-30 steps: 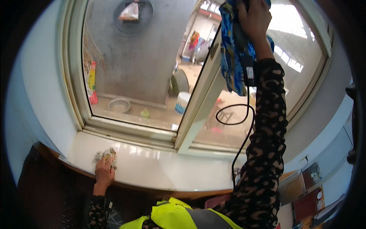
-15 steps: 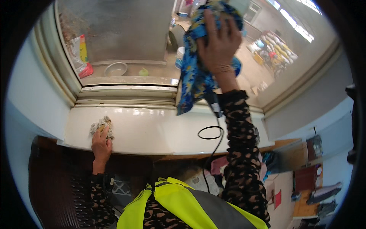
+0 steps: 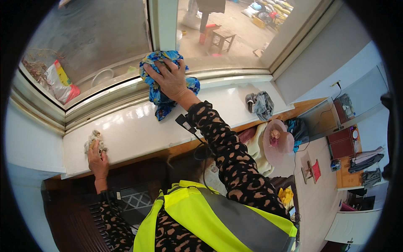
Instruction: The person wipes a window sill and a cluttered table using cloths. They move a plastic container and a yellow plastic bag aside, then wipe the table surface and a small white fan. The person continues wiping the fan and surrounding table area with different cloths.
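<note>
Head view: at far left, beyond the glass, a sack (image 3: 61, 86) with yellow and red parts leans near dry twigs, and a round pan (image 3: 102, 77) sits to its right. Indoors, a crumpled grey rag (image 3: 96, 143) lies on the left end of the white sill (image 3: 130, 132). The left hand (image 3: 98, 164) has its fingers on the rag's near side; whether they grip it I cannot tell. Further right, the right hand (image 3: 170, 80) grasps a bunched blue patterned cloth (image 3: 160, 100), fingers spread over it, against the window frame (image 3: 165, 25) at the foot of its upright post; the cloth's lower end hangs over the sill. A black plug-like piece (image 3: 184, 123) with a cord hangs by the right wrist. Outside, a small stool (image 3: 223, 38) stands behind the right pane. A dark grey bundle (image 3: 263, 106) lies on the sill's right end, with a pink hat (image 3: 278, 143) below it.
</note>
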`<action>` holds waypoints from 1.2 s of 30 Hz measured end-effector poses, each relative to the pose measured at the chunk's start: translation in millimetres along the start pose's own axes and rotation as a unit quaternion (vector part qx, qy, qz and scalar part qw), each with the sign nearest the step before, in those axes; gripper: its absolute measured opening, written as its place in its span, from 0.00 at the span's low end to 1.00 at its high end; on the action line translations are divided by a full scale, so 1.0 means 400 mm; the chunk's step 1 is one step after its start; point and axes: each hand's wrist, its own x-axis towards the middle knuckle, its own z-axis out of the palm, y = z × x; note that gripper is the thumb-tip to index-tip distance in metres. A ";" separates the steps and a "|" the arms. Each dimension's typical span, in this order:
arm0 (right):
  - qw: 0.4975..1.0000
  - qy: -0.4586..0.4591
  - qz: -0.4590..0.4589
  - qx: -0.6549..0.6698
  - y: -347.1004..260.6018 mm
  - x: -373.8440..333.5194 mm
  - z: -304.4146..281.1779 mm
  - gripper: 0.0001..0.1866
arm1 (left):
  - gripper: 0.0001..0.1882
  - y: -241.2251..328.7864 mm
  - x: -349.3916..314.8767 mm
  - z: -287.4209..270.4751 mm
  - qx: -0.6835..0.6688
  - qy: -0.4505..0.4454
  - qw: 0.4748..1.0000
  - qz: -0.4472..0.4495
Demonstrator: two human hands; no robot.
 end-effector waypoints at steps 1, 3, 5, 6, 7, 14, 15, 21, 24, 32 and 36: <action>1.000 -0.021 0.008 0.014 0.002 -0.003 -0.006 0.28 | 0.31 -0.001 0.000 0.001 -0.003 0.002 1.000 0.002; 0.998 -0.057 0.010 0.032 0.004 -0.007 -0.026 0.28 | 0.31 -0.003 -0.001 0.002 0.000 -0.001 1.000 0.001; 0.990 -0.068 0.042 0.116 0.003 -0.021 -0.067 0.30 | 0.31 -0.005 0.001 0.005 -0.009 -0.001 1.000 0.004; 0.983 -0.075 0.064 0.153 0.000 -0.034 -0.092 0.31 | 0.31 -0.006 0.002 0.006 -0.016 0.001 1.000 0.007; 0.975 -0.058 0.080 0.197 -0.003 -0.047 -0.116 0.31 | 0.31 -0.006 0.004 0.007 -0.024 -0.003 1.000 -0.007; 0.858 0.094 0.454 0.222 0.165 -0.223 -0.258 0.31 | 0.32 -0.011 0.002 0.007 -0.010 0.006 1.000 0.027; 0.823 0.128 0.513 0.207 0.220 -0.246 -0.259 0.32 | 0.32 -0.010 0.001 0.006 -0.010 -0.002 1.000 0.012; 0.710 0.127 0.692 0.011 0.497 -0.391 -0.264 0.31 | 0.31 0.002 0.000 -0.001 0.005 -0.015 1.000 -0.012; 0.690 -0.028 0.714 -0.113 0.522 -0.429 -0.230 0.32 | 0.31 0.008 0.000 -0.002 0.010 0.014 1.000 0.024; 0.729 -0.146 0.660 -0.106 0.389 -0.391 -0.191 0.32 | 0.29 0.014 0.004 -0.001 0.009 0.034 0.999 0.015; 0.766 -0.172 0.616 -0.066 0.229 -0.342 -0.160 0.33 | 0.30 0.014 -0.002 0.001 0.018 0.033 0.999 -0.001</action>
